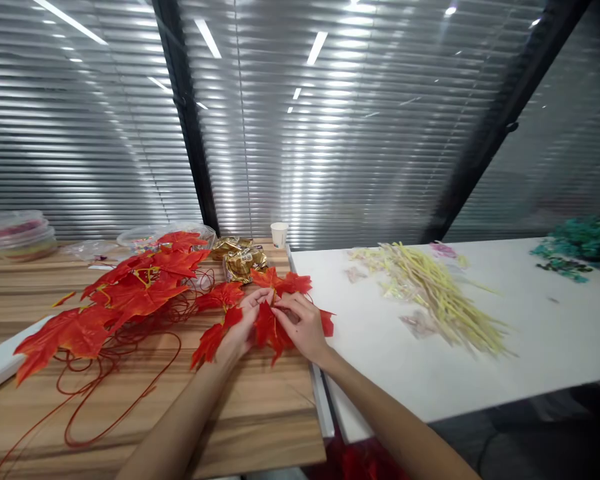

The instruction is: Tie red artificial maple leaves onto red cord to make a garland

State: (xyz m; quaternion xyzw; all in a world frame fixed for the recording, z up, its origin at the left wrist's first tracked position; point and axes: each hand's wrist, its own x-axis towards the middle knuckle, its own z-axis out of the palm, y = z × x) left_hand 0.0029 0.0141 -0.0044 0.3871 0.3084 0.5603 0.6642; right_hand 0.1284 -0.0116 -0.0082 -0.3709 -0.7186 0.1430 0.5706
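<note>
My left hand (247, 323) and my right hand (300, 323) meet over the right side of the wooden table. Both are closed, pinching a garland of red artificial maple leaves (270, 333) near a leaf stem. More of its leaves spread out on either side of my hands. What exactly lies between the fingertips is too small to make out. Left of my hands rests a larger pile of red maple leaves (140, 293) with yellow stems. Loops of thin red cord (175, 360) trail from beneath that pile across the wood.
Gold foil packets (245, 263) and a paper cup (279, 235) stand behind my hands. Clear plastic tubs (17, 237) are at the back left. On the adjoining white table (380, 373) lie yellow stems (440, 300) and teal artificial foliage (585, 243). Blinds (305, 133) cover the glass behind.
</note>
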